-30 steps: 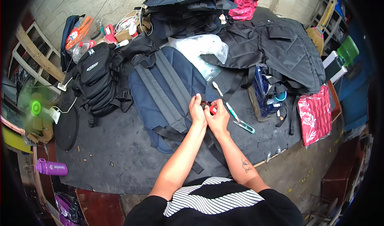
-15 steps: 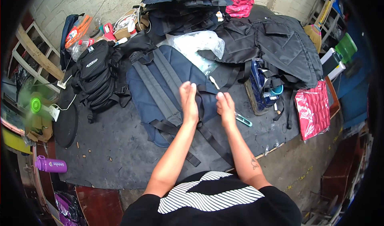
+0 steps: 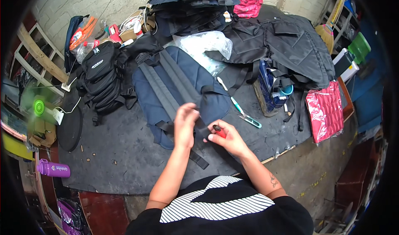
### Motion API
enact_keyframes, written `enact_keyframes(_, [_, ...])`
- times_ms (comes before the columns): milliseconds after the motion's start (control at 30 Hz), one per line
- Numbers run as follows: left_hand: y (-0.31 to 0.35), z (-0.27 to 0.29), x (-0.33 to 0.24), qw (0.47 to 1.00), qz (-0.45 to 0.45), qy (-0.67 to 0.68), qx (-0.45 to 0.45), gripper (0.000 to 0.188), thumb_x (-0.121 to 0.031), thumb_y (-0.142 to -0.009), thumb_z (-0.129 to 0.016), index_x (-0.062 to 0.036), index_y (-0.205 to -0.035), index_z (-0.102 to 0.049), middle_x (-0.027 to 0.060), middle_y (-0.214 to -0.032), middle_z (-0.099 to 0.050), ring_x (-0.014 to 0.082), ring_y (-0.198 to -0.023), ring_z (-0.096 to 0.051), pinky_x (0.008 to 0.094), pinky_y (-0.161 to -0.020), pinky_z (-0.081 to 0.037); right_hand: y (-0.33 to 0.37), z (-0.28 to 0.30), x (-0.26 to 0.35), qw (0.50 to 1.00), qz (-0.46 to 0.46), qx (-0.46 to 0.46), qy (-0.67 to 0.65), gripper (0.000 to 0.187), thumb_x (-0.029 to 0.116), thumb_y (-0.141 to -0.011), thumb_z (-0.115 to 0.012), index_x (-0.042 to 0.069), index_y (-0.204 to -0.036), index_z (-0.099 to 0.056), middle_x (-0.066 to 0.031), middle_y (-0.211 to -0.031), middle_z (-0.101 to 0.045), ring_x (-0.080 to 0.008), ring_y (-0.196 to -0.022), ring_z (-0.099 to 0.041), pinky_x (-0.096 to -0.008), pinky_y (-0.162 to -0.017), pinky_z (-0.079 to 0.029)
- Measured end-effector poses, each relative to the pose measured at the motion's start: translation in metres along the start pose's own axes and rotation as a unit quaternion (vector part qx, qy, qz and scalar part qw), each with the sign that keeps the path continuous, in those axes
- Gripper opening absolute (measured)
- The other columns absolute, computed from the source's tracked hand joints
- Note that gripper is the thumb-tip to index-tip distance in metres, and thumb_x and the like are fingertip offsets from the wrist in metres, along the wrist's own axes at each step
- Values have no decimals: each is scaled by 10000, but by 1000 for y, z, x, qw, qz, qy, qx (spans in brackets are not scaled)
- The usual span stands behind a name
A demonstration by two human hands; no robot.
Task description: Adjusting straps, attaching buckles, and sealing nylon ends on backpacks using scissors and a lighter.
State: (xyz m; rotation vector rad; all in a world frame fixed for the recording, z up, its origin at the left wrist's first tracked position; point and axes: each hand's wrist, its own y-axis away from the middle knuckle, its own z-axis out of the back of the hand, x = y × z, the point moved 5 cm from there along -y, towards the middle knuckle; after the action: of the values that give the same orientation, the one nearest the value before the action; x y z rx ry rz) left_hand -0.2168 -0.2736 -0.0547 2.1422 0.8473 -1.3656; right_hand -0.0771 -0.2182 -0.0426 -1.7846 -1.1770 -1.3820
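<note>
A navy backpack (image 3: 199,68) lies on the dark work table with its grey shoulder straps (image 3: 160,89) facing up. Over its lower edge, my left hand (image 3: 184,125) is curled against a black webbing strap (image 3: 202,130), its fingertips slightly blurred. My right hand (image 3: 228,138), close by on the right, is closed around a small red lighter (image 3: 219,131) with a dark end; part of it is hidden by the fingers. Beyond the right hand lie teal-handled thread snips (image 3: 251,120) and a white and teal slim tool (image 3: 236,103). A loose black strap (image 3: 199,159) hangs below the pack.
A black backpack (image 3: 104,77) sits at the left, a purple bottle (image 3: 54,168) at the near left edge. Dark bags (image 3: 191,6) are piled at the back beside clear plastic (image 3: 208,46). To the right are black bag panels (image 3: 286,48), a blue container (image 3: 268,89) and a red wrapped packet (image 3: 326,112).
Both hands have come down toward me, off the middle of the backpack. The red lighter now shows in my right hand. The slim white and teal tool is more fully uncovered.
</note>
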Motion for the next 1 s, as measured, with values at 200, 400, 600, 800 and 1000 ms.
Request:
enact_keyframes(200, [-9, 10, -65, 904, 67, 419, -46, 296, -183, -887, -551, 77, -1024, -515, 243, -1090, -581, 310, -1032, -577, 389, -932, -469, 7, -58, 22, 993, 73, 88, -6, 406, -67, -844, -575, 7, -1208, -412, -90, -1003, -591, -161, -952, -619, -253, -805, -499])
enact_keyframes(400, [-4, -6, -128, 966, -43, 201, 160, 738, -122, -768, -641, 28, -1388, -270, 238, -1353, -375, 240, -1161, -453, 354, -954, -380, 2, -58, 18, 977, 138, 47, 152, 261, -53, -842, -588, -18, -1069, -465, -35, -809, -614, -99, -822, -631, -232, -760, -480])
enact_keyframes(600, [3, -8, -122, 981, -110, -115, 109, 828, 69, -697, -668, -102, -1383, -239, 88, -1260, -438, 125, -963, -510, 263, -816, -432, -9, -41, 45, 962, 97, 54, 248, 199, -1, -838, -624, -6, -1017, -537, -8, -837, -615, -40, -795, -576, -200, -720, -459])
enact_keyframes(800, [-31, -3, -127, 987, -134, -85, 14, 270, -20, -775, -678, -33, -1030, -591, -17, -759, -587, 53, -666, -523, 205, -582, -408, -1, -39, 32, 986, 88, 79, 117, 214, 51, -823, -662, -2, -932, -485, 5, -704, -547, -34, -655, -503, -217, -621, -427])
enact_keyframes(1000, [-49, -7, -83, 973, 24, -229, 31, 276, -258, -863, -623, 0, -955, -587, 73, -721, -602, 158, -566, -606, 261, -495, -499, -15, -22, 70, 997, 58, -52, -18, 141, 41, -838, -645, 37, -873, -509, 24, -758, -575, -34, -680, -551, -188, -570, -439])
